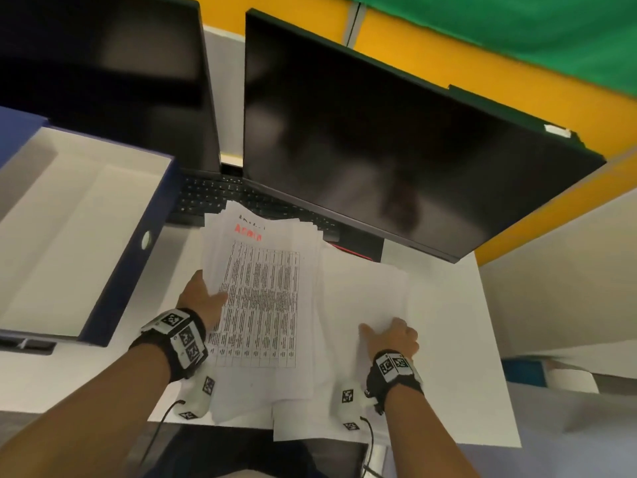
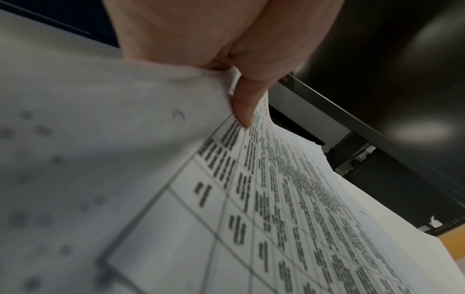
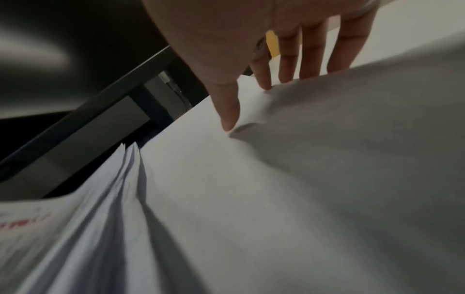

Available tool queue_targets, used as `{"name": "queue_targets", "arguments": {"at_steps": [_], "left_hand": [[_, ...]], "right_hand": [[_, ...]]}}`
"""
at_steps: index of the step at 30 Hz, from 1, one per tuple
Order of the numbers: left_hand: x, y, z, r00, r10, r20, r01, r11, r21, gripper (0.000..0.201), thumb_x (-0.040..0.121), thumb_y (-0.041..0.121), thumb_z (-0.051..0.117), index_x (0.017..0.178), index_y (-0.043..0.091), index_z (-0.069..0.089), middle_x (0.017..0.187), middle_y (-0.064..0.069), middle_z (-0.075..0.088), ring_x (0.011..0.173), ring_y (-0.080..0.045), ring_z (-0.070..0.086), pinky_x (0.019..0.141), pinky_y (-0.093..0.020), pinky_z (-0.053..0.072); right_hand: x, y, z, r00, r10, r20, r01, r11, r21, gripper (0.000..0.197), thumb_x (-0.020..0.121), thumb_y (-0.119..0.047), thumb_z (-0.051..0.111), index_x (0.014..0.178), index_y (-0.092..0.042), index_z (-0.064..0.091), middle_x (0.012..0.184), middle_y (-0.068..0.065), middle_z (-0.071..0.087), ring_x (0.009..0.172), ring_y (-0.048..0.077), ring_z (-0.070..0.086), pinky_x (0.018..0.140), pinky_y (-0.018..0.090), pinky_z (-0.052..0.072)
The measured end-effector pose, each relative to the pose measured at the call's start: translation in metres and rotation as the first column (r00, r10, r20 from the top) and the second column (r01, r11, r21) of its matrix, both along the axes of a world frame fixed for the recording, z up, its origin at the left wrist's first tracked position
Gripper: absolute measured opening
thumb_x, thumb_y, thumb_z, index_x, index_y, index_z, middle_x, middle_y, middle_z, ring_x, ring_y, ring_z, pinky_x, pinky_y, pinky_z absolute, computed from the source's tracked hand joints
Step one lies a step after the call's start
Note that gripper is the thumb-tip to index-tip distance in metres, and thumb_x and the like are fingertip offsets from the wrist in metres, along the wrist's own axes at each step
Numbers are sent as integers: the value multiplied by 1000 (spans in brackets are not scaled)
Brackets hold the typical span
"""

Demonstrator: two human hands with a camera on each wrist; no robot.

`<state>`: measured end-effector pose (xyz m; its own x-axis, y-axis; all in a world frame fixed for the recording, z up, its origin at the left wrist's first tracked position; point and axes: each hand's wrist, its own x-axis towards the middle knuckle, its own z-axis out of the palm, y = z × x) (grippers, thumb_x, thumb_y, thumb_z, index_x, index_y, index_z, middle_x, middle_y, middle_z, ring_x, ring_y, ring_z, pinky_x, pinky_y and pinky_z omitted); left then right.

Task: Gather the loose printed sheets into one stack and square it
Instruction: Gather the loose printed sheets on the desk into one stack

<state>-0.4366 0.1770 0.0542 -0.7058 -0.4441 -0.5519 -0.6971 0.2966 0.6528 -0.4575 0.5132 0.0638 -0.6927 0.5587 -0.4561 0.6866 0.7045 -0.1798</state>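
Observation:
A fanned stack of printed sheets [image 1: 262, 298], topped by a table with a red heading, lies in the middle of the white desk. My left hand [image 1: 203, 298] grips its left edge. The left wrist view shows the thumb [image 2: 245, 107] on the top printed sheet [image 2: 276, 199] and the fingers hidden beneath. To the right lie blank-faced sheets [image 1: 362, 288], overlapping the stack. My right hand [image 1: 391, 334] pinches one of them. In the right wrist view that sheet [image 3: 352, 159] buckles up between thumb and fingers of the right hand [image 3: 247, 107], and the fingertips are hidden behind it.
Two dark monitors [image 1: 379, 150] [image 1: 103, 63] stand close behind the papers, and a black keyboard [image 1: 213, 196] sits under the stack's far end. An open blue box [image 1: 131, 270] with white lining stands to the left. A large white sheet [image 1: 458, 339] covers the desk at right.

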Motion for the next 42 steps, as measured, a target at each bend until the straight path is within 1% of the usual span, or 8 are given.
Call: {"name": "queue_targets", "arguments": {"at_steps": [3, 9, 16, 24, 28, 33, 37, 42], "left_hand": [[0, 1, 4, 1000, 9, 1, -9, 1000, 5, 43, 94, 13, 62, 133, 8, 45, 126, -16, 59, 97, -31, 60, 53, -26, 47], [-1, 0, 6, 1000, 14, 18, -14, 1000, 14, 55, 93, 14, 64, 142, 7, 39, 141, -15, 52, 125, -36, 54, 98, -41, 47], [1, -2, 7, 999, 42, -2, -42, 998, 38, 42, 93, 11, 63, 132, 10, 47, 131, -12, 59, 117, -34, 59, 93, -41, 47], [4, 6, 20, 999, 47, -15, -46, 998, 45, 35, 94, 13, 63, 127, 9, 52, 123, -10, 62, 112, -33, 61, 72, -31, 48], [6, 6, 9, 999, -30, -32, 34, 991, 129, 45, 93, 20, 64, 135, 11, 50, 123, -5, 60, 114, -30, 60, 95, -37, 48], [4, -9, -24, 989, 141, 53, -150, 889, 432, 95, 75, 84, 43, 151, 28, 35, 151, 5, 43, 137, -23, 44, 115, -47, 31], [2, 9, 18, 961, 240, 137, -276, 830, 485, 85, 91, 74, 27, 157, 22, 16, 163, -1, 20, 150, -23, 19, 123, -41, 12], [-3, 21, 28, 992, 40, 122, -55, 990, 129, 70, 100, 34, 51, 153, 7, 14, 152, -17, 40, 135, -34, 44, 107, -35, 35]], "right_hand": [[-1, -3, -1, 994, -108, 15, 108, 994, -15, 96, 75, -52, 73, 146, -7, 26, 144, 15, 36, 130, 35, 37, 105, 47, 36], [2, -7, 1, 975, -208, -80, 182, 949, -256, 74, 82, -27, 74, 142, -3, 39, 138, 17, 51, 123, 35, 53, 95, 37, 46], [1, 3, 81, 940, -34, -339, -40, 977, -208, 26, 84, -23, 74, 101, -4, 67, 102, 14, 70, 79, 21, 54, 72, 23, 41], [-16, 3, 205, 669, -86, -739, -316, 866, -387, 19, 80, -18, 78, 98, -17, 72, 88, -7, 70, 71, 0, 67, 67, 19, 53], [-38, -25, 162, 739, -174, -651, -304, 777, -552, 16, 79, -12, 78, 93, -16, 72, 93, -6, 73, 82, 10, 71, 77, 25, 55], [-51, -73, 66, 913, -110, -392, -173, 766, -619, 38, 81, -12, 75, 117, -14, 65, 113, 3, 71, 102, 25, 68, 93, 32, 52], [-42, -93, 18, 971, 141, -193, -210, 889, -407, 73, 90, -19, 63, 152, -12, 25, 151, 9, 41, 137, 29, 40, 112, 33, 30], [-32, -107, -6, 928, 333, -168, -373, 802, -466, 72, 96, -21, 55, 155, -16, 15, 159, 3, 23, 144, 25, 29, 117, 32, 22]]}}
